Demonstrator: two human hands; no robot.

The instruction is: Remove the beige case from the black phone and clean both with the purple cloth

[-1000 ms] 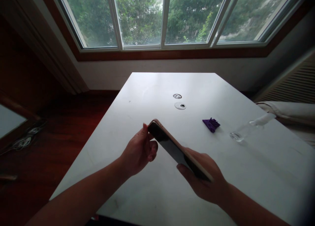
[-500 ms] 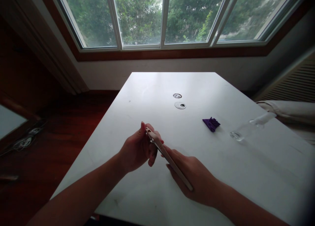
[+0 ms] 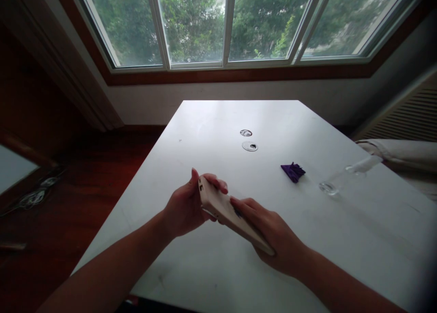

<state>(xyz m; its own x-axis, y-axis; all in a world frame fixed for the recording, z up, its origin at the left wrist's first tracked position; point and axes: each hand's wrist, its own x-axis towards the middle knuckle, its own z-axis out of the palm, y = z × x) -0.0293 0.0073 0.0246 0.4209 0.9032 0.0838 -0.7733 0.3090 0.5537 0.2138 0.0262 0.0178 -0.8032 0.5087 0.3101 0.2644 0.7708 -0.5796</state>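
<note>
A phone in a beige case [image 3: 239, 224] is held above the table, slanting from upper left down to lower right. My left hand [image 3: 186, 206] wraps round its far left end, thumb up beside the edge with the port opening and fingers curled over the top and underneath. Across the near right half, my right hand [image 3: 273, 238] grips it, with fingers lying along the upper face and the palm behind the lower end. A dark mark on the case shows partly beside the right fingers. The underside is hidden from me.
On the white table [image 3: 211, 122] lie a folded purple cloth [image 3: 293, 172] and, further right, a clear bottle [image 3: 355, 174] on its side. Two round cable-hole fittings [image 3: 250, 146] sit near the middle. Behind is a window; cables [image 3: 34, 197] lie on the left floor.
The phone has been turned from nearly edge-on to show more of its broad upper face. Both hands turned slightly with it, keeping their hold; the things on the table have not moved.
</note>
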